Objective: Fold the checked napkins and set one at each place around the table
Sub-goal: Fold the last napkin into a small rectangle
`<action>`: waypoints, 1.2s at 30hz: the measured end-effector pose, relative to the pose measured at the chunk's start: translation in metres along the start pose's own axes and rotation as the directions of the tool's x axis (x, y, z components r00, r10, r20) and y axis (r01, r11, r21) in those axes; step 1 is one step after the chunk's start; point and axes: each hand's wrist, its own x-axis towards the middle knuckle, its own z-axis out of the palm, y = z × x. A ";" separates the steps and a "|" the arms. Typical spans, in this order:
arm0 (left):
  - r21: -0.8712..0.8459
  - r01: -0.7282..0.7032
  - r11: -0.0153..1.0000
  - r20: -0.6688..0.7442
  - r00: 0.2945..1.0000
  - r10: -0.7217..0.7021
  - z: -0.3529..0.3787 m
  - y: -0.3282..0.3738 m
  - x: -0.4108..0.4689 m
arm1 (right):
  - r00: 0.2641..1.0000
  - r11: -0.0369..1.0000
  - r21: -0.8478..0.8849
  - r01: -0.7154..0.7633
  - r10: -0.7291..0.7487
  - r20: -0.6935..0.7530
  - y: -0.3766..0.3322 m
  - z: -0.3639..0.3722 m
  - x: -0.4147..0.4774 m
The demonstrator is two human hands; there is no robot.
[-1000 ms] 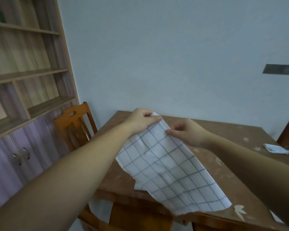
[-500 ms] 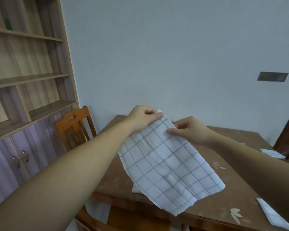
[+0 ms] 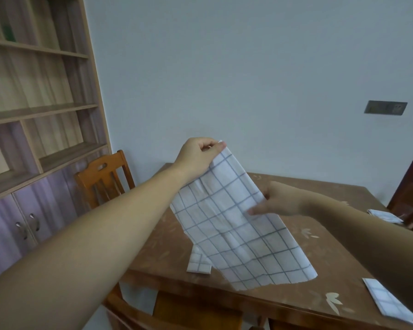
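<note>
A white checked napkin (image 3: pixel 239 225) hangs unfolded in the air above the brown table (image 3: pixel 339 289). My left hand (image 3: pixel 197 157) pinches its top corner, raised high. My right hand (image 3: pixel 280 198) holds the napkin's right edge lower down, thumb in front of the cloth and fingers behind it. A folded checked napkin (image 3: pixel 197 264) lies on the table near the left front edge, partly behind the hanging cloth. Another folded napkin (image 3: pixel 388 303) lies at the near right, and a third (image 3: pixel 384 215) at the far right edge.
A wooden chair (image 3: pixel 104 177) stands at the table's left side, in front of a shelf unit with cabinet doors (image 3: pixel 29 225). Another chair's back (image 3: pixel 138 315) is just below me. A dark door frame (image 3: pixel 410 172) is at the right.
My left hand has lifted the napkin's corner higher. My right hand has slid down the right edge, away from the left hand. The view has shifted down, showing more of the table.
</note>
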 end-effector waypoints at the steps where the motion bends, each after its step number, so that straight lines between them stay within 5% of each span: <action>1: -0.018 -0.003 1.000 -0.008 1.000 0.003 0.001 0.002 0.000 | 0.999 0.997 0.064 0.031 -0.030 -0.017 -0.003 0.000 -0.001; 7: -0.184 0.051 0.982 -0.152 0.985 -0.080 0.000 0.002 -0.005 | 0.985 0.976 0.199 0.092 -0.061 -0.159 -0.014 -0.020 -0.010; 11: -0.237 0.263 0.935 -0.241 0.917 -0.319 0.003 -0.030 -0.021 | 0.966 0.864 0.488 0.120 0.012 -0.260 -0.006 -0.042 -0.020; 15: -0.454 0.590 0.668 0.128 0.785 -0.606 0.017 -0.061 -0.049 | 0.935 0.707 0.695 0.130 0.145 -0.322 0.011 -0.053 -0.024; 19: -0.540 0.678 0.499 0.460 0.734 -0.501 0.035 -0.063 -0.057 | 0.907 0.645 0.762 0.054 0.287 -0.308 0.037 -0.048 -0.022; 27: -0.371 0.556 0.744 0.416 0.816 -0.401 0.056 -0.053 -0.043 | 0.899 0.517 0.854 -0.065 0.401 -0.175 0.070 -0.033 -0.016; 36: -0.318 0.501 0.805 0.143 0.865 -0.481 0.055 -0.059 -0.030 | 0.933 0.581 0.791 -0.192 0.357 -0.036 0.092 -0.021 -0.010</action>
